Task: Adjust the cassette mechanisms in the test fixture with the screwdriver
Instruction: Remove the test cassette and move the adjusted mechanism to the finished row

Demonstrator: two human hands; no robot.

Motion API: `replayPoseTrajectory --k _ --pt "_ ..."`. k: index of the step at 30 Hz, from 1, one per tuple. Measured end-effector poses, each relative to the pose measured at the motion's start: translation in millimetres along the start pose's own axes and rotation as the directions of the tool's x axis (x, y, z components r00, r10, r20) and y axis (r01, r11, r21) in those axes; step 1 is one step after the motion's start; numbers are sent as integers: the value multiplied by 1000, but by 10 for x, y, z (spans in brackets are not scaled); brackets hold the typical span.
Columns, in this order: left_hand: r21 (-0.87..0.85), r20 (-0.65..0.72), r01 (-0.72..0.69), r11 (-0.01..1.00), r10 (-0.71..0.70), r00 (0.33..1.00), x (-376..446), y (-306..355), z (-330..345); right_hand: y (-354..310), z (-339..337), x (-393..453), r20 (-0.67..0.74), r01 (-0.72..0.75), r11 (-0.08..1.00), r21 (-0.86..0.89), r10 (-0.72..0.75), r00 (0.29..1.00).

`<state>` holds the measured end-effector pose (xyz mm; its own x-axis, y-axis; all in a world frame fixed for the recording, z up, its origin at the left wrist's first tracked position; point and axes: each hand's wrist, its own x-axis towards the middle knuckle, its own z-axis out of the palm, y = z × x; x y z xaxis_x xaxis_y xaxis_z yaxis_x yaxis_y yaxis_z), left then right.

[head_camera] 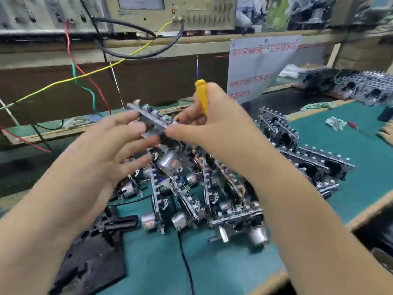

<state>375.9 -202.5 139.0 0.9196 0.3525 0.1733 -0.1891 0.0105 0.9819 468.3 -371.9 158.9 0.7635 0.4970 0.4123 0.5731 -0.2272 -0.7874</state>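
Note:
A cassette mechanism (152, 120), grey metal with small parts, is held up above the bench between both hands. My right hand (210, 124) pinches its right end with thumb and fingers and also holds a yellow-handled screwdriver (201, 96), whose handle sticks up out of the hand; its tip is hidden. My left hand (110, 150) is at the mechanism's left side with fingers spread and nearly straight, the fingertips touching it. The black test fixture (93, 252) lies on the green mat at the lower left.
Several cassette mechanisms (191, 199) with silver motors are piled under my hands, and more are stacked at the right (278, 130) and far right (348, 86). Test instruments (174, 11) with coloured wires stand on the shelf behind. Another person's hand (387, 133) and a red screwdriver (353, 125) lie at the right edge.

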Motion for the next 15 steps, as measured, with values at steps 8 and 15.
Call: replayPoseTrajectory --k 8,15 --pt "-184 486 396 900 -267 832 1012 -52 2007 970 -1569 338 -339 -270 844 -463 113 934" --pt "-268 517 554 788 -368 773 1292 -516 2991 1758 -2210 204 -479 -490 668 -560 221 849"
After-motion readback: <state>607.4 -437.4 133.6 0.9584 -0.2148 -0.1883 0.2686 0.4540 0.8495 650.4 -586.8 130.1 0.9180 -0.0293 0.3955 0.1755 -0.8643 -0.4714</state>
